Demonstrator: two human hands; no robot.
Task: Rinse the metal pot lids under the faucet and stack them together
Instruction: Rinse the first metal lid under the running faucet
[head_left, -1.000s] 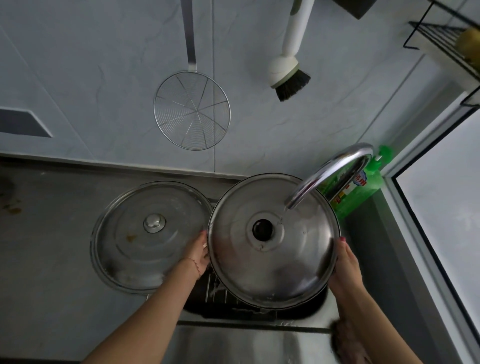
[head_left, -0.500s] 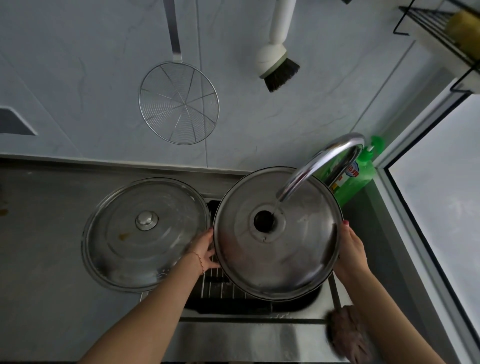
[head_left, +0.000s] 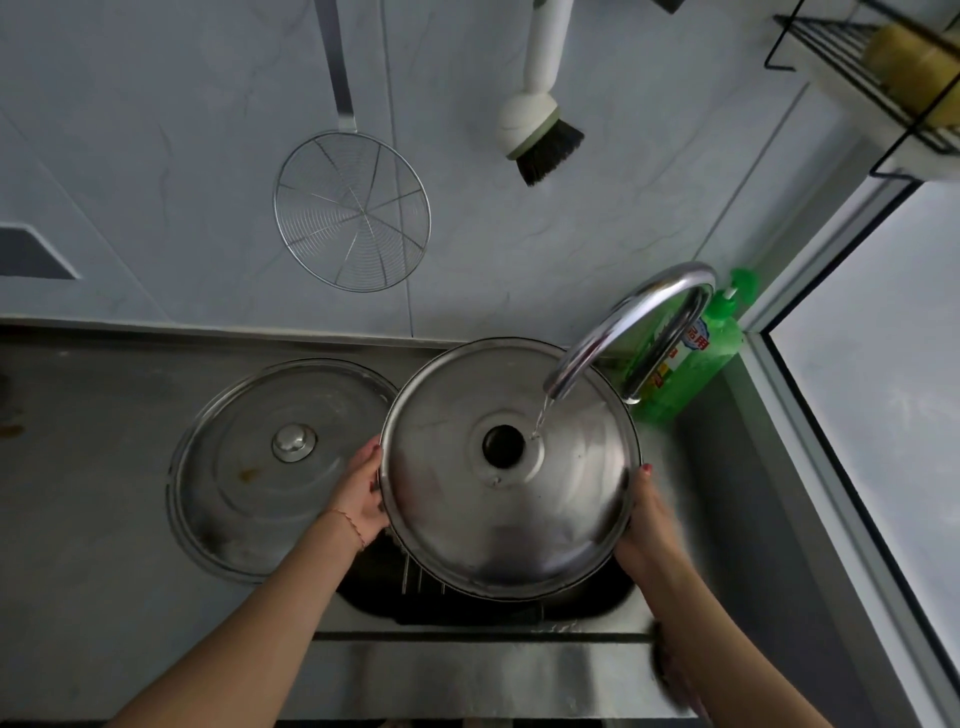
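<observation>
Lid (head_left: 511, 499): you are holding it by opposite rims, left hand (head_left: 358, 499) and right hand (head_left: 647, 525) each curling a grip round its edge, under the running faucet (head_left: 618, 332). Second lid (head_left: 270, 467): lying on the tabletop (head_left: 78, 493), just left.

One lid (head_left: 509, 467) under the faucet (head_left: 623, 332), the other lid (head_left: 280, 467) to its left.

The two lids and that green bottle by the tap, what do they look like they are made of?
The lid under the tap looks like brushed stainless steel: grey, with soft reflections. The lid on the counter seems the same metal but duller, with brownish spots and a shiny metal knob. The green bottle is probably plastic: translucent green, with a printed label.
</observation>
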